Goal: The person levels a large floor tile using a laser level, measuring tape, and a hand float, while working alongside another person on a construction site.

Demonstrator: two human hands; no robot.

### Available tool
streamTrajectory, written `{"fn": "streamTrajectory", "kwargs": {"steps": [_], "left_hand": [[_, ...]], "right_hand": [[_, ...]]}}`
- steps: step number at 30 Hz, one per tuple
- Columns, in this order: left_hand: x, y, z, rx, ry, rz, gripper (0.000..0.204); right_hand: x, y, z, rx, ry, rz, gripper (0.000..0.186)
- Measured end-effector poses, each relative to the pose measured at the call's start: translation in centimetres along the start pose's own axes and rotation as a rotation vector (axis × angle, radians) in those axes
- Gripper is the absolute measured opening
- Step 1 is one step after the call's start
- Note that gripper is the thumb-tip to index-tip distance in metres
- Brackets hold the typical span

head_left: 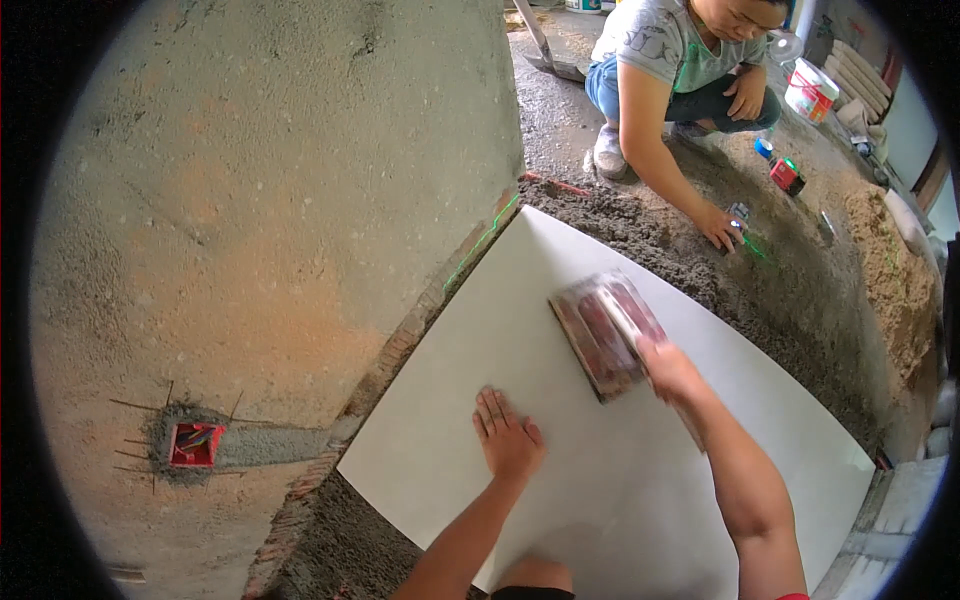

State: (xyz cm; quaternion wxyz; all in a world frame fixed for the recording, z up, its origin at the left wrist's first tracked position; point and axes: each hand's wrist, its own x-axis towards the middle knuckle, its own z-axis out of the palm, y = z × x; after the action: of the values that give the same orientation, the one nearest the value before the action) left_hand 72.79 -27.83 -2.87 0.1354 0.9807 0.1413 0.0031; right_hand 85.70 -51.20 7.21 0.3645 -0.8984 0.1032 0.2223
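A large white floor tile (620, 480) lies in front of me on grey mortar, one edge along the foot of the wall. My left hand (510, 440) rests flat on it, fingers stretched out, left of the middle. My right hand (668, 370) is closed round the handle of a rectangular float (603, 325) with a brownish, worn back. The float is over the far part of the tile and slightly smeared by motion; I cannot tell whether its whole face touches.
Bare plaster wall (280, 200) stands at left, with a red electrical box (195, 445). Beyond the tile is rough mortar (650, 230). A person (690, 90) crouches there, one hand on a small device beside a green laser line. Sand (890, 280), a bucket (810, 92) and a shovel (550, 55) lie farther off.
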Motion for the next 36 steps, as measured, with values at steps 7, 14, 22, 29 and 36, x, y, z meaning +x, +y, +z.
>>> {"fn": "streamTrajectory", "kwargs": {"steps": [7, 14, 22, 29, 36], "left_hand": [[-1.3, -3.0, -0.9, 0.048, 0.006, -0.052, 0.071], [-0.7, -0.4, 0.3, -0.005, -0.022, 0.002, 0.07], [-0.1, -4.0, -0.7, 0.248, -0.021, -0.01, 0.073], [-2.1, 0.1, 1.3, 0.113, 0.033, 0.064, 0.063], [-0.5, -2.8, 2.0, 0.451, 0.097, 0.025, 0.058]], "right_hand": [[-6.6, -11.0, -4.1, 0.082, 0.284, -0.454, 0.054], [2.8, -6.4, 2.9, 0.025, -0.072, -0.083, 0.064], [-12.5, -5.5, -2.2, 0.032, 0.267, -0.295, 0.055], [-10.7, 7.9, -7.3, -0.076, 0.018, 0.059, 0.061], [-30.6, 22.9, -10.4, 0.119, 0.735, 0.25, 0.06]]}}
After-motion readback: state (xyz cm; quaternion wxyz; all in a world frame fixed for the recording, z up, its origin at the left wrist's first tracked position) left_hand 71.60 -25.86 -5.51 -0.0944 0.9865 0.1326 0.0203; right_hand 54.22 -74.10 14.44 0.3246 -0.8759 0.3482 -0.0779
